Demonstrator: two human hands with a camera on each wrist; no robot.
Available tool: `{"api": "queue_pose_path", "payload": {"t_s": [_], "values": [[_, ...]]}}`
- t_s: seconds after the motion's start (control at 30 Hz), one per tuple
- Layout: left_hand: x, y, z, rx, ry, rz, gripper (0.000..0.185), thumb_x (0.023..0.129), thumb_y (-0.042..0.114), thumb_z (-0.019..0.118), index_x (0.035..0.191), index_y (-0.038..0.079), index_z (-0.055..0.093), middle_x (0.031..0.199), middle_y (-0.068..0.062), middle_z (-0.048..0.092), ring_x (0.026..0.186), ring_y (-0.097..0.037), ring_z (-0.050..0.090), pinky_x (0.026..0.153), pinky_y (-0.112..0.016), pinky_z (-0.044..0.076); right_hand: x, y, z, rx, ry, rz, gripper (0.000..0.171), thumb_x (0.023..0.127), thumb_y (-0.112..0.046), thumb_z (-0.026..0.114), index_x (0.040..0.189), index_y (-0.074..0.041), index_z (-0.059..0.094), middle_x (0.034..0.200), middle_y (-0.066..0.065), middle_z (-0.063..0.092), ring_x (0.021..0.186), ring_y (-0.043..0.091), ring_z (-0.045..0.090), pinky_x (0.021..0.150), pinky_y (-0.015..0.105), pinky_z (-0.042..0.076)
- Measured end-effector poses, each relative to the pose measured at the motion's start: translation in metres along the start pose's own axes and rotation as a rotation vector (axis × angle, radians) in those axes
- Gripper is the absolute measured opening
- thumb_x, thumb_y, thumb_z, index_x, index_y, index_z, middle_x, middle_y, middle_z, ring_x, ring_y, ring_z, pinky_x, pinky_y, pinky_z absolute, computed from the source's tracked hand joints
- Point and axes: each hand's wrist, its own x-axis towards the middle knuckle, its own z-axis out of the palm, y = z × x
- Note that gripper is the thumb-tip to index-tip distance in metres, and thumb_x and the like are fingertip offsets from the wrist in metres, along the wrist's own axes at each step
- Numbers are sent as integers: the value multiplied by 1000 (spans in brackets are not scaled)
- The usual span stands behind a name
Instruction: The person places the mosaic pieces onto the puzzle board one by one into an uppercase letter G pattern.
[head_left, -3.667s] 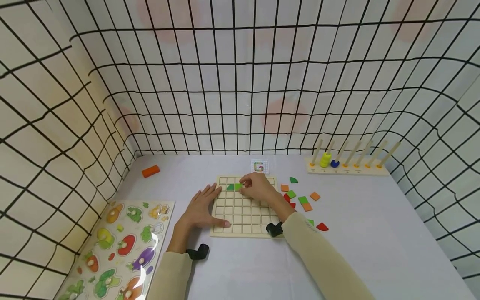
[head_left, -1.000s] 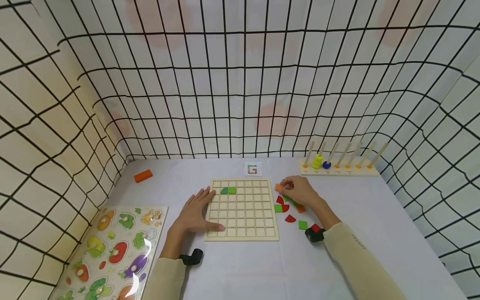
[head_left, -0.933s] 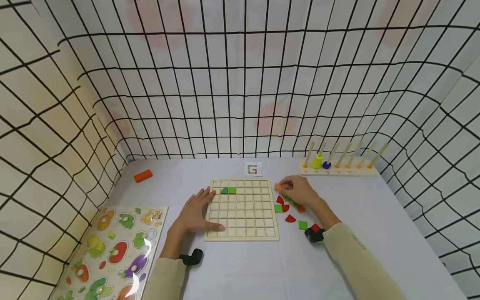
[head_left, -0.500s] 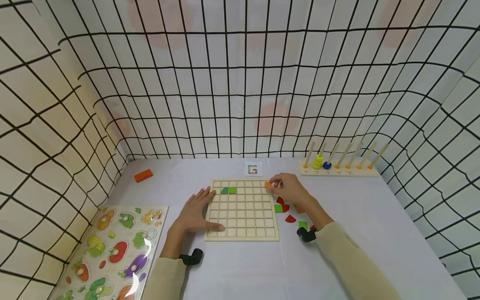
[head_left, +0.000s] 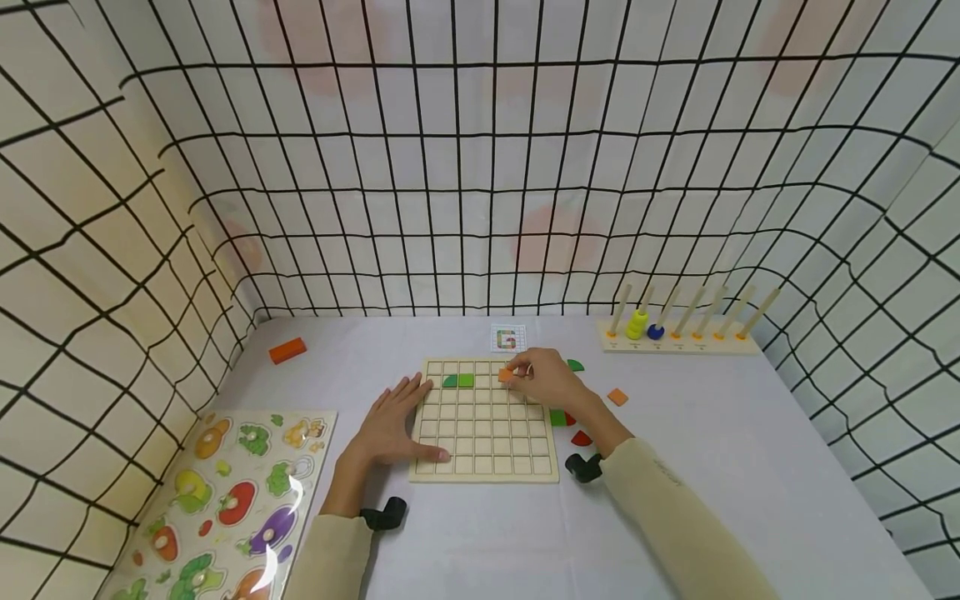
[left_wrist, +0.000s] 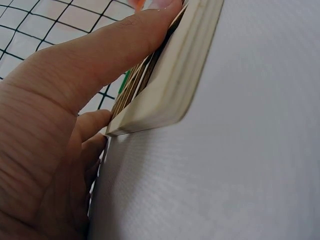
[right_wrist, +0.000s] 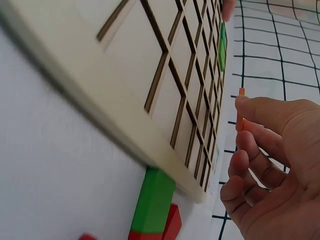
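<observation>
On a pale table walled by black-gridded white cloth, a square wooden grid board [head_left: 484,421] lies flat in front of a person in cream sleeves; every place below is given relative to this board.

The right hand [head_left: 546,380] hovers over the board's far right part, thumb and fingertips closed in a pinch on a small orange square tile [head_left: 506,376], held just above the cells of the second row from the far edge. In the right wrist view the orange tile [right_wrist: 240,124] shows as a thin edge between thumb and forefinger, clear of the board [right_wrist: 150,85].

The left hand [head_left: 393,422] rests flat and relaxed on the table against the board's left edge, fingers straight, holding nothing; the thumb lies across the near left corner. The left wrist view shows that thumb pressing on the board's corner [left_wrist: 167,92].

Two green pieces [head_left: 458,381] sit side by side in the second row from the far edge, left of the held tile.

Just right of the board lie loose pieces: a green square touching a red one [head_left: 561,417], a red quarter-round [head_left: 581,438], a green quarter-round [head_left: 575,365], and further right an orange square [head_left: 617,397].

Beyond the far edge lies a small pattern card [head_left: 508,338]. Far right stands a peg rack [head_left: 678,337] with yellow and blue rings. Far left lies an orange block [head_left: 287,350]; near left, a fruit peg puzzle [head_left: 225,500].
</observation>
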Motion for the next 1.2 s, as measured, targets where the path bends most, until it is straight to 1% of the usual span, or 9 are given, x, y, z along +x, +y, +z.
{"api": "queue_pose_path", "payload": {"t_s": [0.13,0.3,0.5,0.7,0.97,1.2], "values": [[0,1,0,1,3,-2,127,54,80,73,156,22,23,164,-2,16,153,-25,11,123,-50,10,5,-5,7,23,-22,-6,28,87,-24,71,113,-12,71,93,0,63,76,14,56,63,28,49],[-1,3,-1,-14,3,-7,127,54,79,74,156,21,24,164,-3,17,152,-26,11,123,-51,10,10,-14,15,-25,-26,-25,28,87,-22,70,112,-11,72,92,0,65,78,13,57,66,27,50],[-1,4,-1,-8,0,-17,126,54,78,74,156,22,24,164,-2,17,152,-25,11,123,-50,10,14,-18,22,-31,-27,19,28,87,-24,71,113,-13,71,89,-3,64,76,12,56,66,27,48],[0,3,0,-6,3,-15,127,54,80,73,156,22,24,164,-2,17,152,-25,11,123,-49,9,17,-18,28,-29,-26,59,28,88,-26,71,114,-13,71,83,-2,61,71,14,52,62,28,45],[0,2,1,-1,7,-11,127,54,81,72,156,23,24,164,-2,17,152,-25,12,123,-51,10,19,-20,31,-40,-17,68,28,87,-28,72,112,-13,72,79,-1,59,67,14,49,61,28,43],[0,1,2,8,14,-7,127,54,81,72,156,23,24,164,-1,17,152,-26,13,123,-51,11,20,-20,32,-57,-22,74,29,87,-29,72,112,-16,72,79,-2,59,68,13,49,60,27,43]]}}
